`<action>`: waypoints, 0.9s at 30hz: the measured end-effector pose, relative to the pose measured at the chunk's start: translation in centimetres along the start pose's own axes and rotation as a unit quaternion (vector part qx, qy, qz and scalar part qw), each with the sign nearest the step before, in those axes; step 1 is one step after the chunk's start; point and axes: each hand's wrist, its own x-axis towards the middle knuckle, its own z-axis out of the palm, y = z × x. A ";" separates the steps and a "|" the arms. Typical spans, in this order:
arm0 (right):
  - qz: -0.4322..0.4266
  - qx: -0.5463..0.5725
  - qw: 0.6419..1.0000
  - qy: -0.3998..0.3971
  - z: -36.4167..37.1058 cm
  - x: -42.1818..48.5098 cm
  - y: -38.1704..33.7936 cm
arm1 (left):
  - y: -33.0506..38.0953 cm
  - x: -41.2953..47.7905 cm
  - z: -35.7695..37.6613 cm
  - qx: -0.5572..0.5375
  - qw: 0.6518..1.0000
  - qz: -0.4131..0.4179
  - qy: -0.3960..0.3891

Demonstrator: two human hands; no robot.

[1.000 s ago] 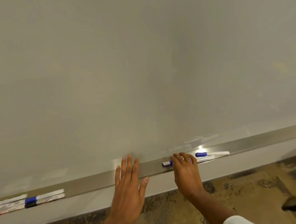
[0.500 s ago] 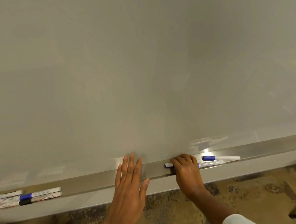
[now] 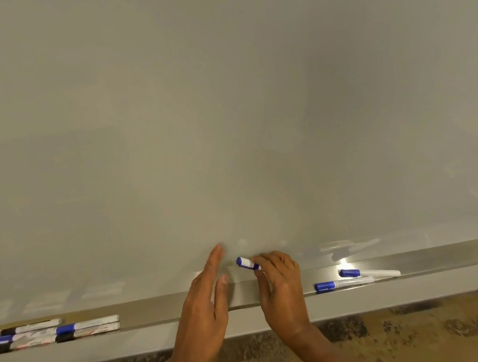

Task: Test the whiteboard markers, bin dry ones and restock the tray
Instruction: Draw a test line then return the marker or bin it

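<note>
Facing a wide grey whiteboard (image 3: 217,90) filling most of the view. Running along its lower edge, a long metal tray (image 3: 462,252). Hovering over the tray's middle with left hand (image 3: 203,318), fingers straight and released, holding nothing. Grasping a blue-capped marker (image 3: 246,262) in right hand (image 3: 281,296), fingers curled round the barrel, cap poking up-left, above the tray and before the board's bottom strip. Lying in the tray: marker cluster (image 3: 58,331) far left, black and blue caps; 2 more right of the right hand, front blue marker (image 3: 343,283) and rear blue marker (image 3: 369,273), close together.
</note>
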 end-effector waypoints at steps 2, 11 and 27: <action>0.032 0.067 0.997 0.004 -0.7 0.4 -2.9 | 1.3 0.6 -1.5 -0.057 0.998 -0.023 0.014; 0.240 0.400 0.880 -0.090 -8.2 3.9 -15.7 | 9.0 1.8 -9.4 -0.248 0.963 -0.099 -0.040; 0.206 0.512 0.801 -0.231 -14.7 5.8 -28.4 | 16.5 1.1 -19.6 -0.457 0.879 -0.021 -0.135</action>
